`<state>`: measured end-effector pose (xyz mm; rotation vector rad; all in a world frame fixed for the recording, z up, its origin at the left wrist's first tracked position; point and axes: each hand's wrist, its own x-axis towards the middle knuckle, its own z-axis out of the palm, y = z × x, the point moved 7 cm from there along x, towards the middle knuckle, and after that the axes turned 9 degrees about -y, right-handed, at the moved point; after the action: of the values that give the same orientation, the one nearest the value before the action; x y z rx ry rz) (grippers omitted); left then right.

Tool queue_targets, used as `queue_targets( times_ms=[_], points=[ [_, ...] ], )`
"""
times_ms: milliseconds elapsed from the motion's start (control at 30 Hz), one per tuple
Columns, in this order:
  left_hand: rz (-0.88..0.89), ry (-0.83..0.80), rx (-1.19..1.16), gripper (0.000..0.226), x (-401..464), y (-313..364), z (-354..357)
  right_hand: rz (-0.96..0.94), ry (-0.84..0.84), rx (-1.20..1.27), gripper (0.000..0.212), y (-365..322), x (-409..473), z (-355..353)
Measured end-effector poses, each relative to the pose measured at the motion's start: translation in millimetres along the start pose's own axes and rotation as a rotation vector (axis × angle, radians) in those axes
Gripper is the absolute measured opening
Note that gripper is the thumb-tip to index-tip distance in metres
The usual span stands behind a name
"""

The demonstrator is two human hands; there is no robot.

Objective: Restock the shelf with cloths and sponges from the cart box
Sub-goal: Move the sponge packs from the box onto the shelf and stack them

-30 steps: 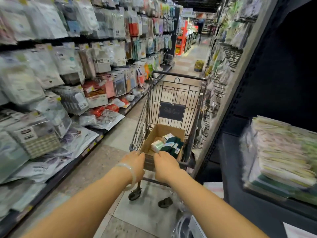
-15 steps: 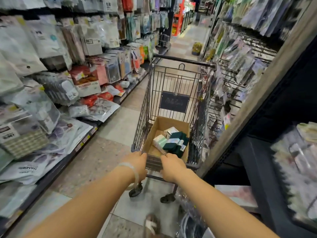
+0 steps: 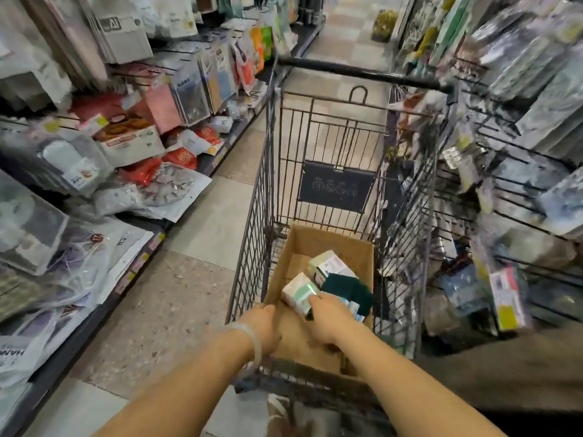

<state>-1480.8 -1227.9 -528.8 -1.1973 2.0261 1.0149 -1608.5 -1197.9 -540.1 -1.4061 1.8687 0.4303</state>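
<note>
**Reaching into the cart box for stock**

The right hand reaches into the cardboard box in the wire cart, fingers on a pale green-and-white packet, apparently to lift it; whether it grips is unclear. The left hand holds the box's near edge, probably to steady it.

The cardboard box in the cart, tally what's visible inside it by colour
In the cardboard box:
White and pale green packs: 2, far pack, near pack at the right hand
Dark green cloths: 1 bundle
Total: 3; more may be hidden under the hand.
</note>
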Motion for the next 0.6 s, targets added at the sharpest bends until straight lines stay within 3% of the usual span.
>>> queue_targets(
  times_ms=[167, 367, 600],
  points=[
    [-0.043, -0.121, -0.022, 0.043, 74.5, 6.8, -16.3, 0.132, -0.022, 0.136, 0.046, 66.5, 73.7, -33.3],
    [-0.108, -0.186, -0.15, 0.034, 154.4, 6.6, -2.7, 0.206, 0.02, 0.247, 0.069, 105.6, 142.7, -41.3],
    [-0.318, -0.192, -0.712, 0.041, 236.8, -9.6, 34.9, 0.333, 0.072, 0.427, 0.092, 135.7, 216.9, -32.6]
  ],
)
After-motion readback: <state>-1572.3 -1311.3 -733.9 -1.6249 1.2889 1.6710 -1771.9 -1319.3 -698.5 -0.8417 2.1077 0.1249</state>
